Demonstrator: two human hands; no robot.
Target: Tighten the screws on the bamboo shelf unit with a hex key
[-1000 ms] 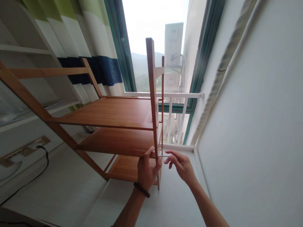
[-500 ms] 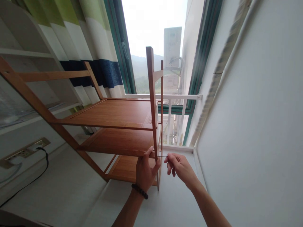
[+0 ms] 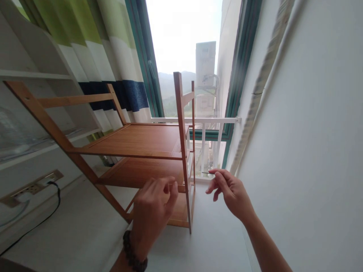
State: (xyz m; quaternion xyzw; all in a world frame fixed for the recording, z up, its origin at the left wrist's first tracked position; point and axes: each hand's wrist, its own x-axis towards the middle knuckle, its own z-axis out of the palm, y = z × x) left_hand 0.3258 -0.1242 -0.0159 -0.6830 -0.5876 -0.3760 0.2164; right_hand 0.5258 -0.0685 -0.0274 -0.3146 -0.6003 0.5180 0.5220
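A brown wooden shelf rack [image 3: 136, 139] with several tiers and slanted legs stands before me. My left hand [image 3: 155, 200], with a dark bead bracelet at the wrist, hovers in front of its lower tiers; the thumb and forefinger are apart and nothing shows between them. To the right of the rack's right front leg [image 3: 183, 143], my right hand [image 3: 227, 189] pinches a thin metal rod, by its look a hex key [image 3: 208, 173]. The tip points left toward that leg, clear of it. The far end is hidden in my fingers.
A white wall [image 3: 309, 151] rises close on the right. Behind the rack are a window with a white railing [image 3: 221, 120] and a striped curtain [image 3: 113, 56]. At the left, a power strip [image 3: 34, 187] with a black cable [image 3: 56, 204] sits below white shelves [image 3: 36, 73].
My left hand has let go of the rack's right front leg and come back toward me, to the left. My right hand has drawn the hex key away from the leg, rightward and up.
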